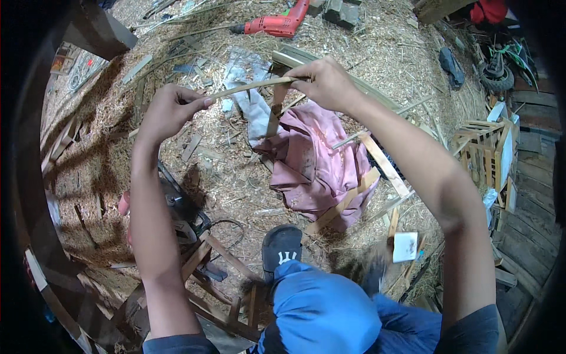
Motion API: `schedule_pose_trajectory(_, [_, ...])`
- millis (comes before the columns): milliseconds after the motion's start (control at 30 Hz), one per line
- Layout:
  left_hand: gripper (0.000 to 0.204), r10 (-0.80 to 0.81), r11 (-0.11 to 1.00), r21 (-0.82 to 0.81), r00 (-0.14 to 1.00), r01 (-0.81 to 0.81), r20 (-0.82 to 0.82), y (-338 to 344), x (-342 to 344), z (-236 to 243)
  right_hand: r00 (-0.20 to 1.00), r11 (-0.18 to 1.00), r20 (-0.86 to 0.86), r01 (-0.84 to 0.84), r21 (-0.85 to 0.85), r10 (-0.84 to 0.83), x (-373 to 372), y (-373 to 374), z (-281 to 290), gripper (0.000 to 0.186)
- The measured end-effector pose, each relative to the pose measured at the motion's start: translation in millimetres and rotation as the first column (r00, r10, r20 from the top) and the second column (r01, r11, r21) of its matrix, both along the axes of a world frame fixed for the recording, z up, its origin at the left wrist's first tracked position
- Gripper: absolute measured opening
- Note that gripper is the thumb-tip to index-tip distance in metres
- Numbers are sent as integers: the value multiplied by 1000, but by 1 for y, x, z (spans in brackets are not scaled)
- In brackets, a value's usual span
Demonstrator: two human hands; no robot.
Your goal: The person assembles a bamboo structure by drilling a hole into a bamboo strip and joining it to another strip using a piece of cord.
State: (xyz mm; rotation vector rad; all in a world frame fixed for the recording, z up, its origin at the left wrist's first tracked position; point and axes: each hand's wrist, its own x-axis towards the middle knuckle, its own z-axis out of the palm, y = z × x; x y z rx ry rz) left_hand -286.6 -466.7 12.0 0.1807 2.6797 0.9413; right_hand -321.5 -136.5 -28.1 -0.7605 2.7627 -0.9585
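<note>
A thin, slightly bent wooden strip [247, 86] spans between my two raised hands. My left hand [172, 112] pinches its left part between thumb and fingers. My right hand [323, 84] grips its right part, fingers curled over it. Below and right of my hands lies a crumpled pink cloth [312, 171], with wooden slats [383, 166] across and beside it. A pale, dirty cloth [247, 100] lies on the shavings just beyond the strip.
A red power drill [271, 23] lies at the top; a wooden slatted frame [489, 165] and a wheel [495, 75] are at right. A dark machine [183, 206] sits lower left, near my sandalled foot [282, 242]. Wood shavings [224, 153] cover the floor.
</note>
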Motion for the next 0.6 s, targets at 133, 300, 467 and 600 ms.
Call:
schedule_pose_trajectory(133, [34,63,994,-94,997,-59,43,-2,-5,-6,1000,1000,1,1,25,-1,-16,-1,-12,21])
schedule_pose_trajectory(300, [34,55,998,-20,997,-54,48,5,-7,-18,992,994,-56,-111,1,111,-28,8,-6,21])
schedule_pose_trajectory(467, [32,-28,994,-97,992,41,124,2,-5,-11,973,973,-29,-226,54,228,-24,5,-13,22])
schedule_pose_trajectory(600, [41,-8,1000,-25,991,11,132,8,-9,-8,975,974,-24,-222,-37,221,-30,5,-11,23])
